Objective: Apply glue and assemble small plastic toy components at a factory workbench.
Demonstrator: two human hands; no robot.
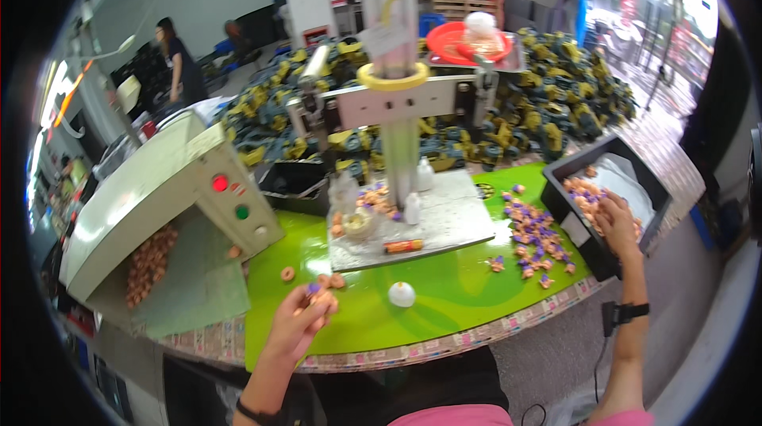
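My left hand point(298, 326) is closed around small peach plastic pieces, one with a purple part point(314, 289), above the green table mat's near left side. Just beyond it lie a few loose peach pieces point(336, 280) and a peach ring point(287, 273). At the right, my right hand point(616, 223) reaches into a black bin point(558, 202), its fingers bent down onto the peach and purple pieces point(586, 197) there. What its fingertips grip is hidden. A white dome with an orange tip point(402, 294) sits on the mat between my hands.
A press stand with a yellow ring point(392, 77) rises from a pale board point(452, 223) holding small white bottles point(412, 208). Peach and purple pieces point(533, 231) lie scattered left of the bin. A beige machine point(151, 204) stands at left. Yellow and grey parts point(556, 92) heap behind.
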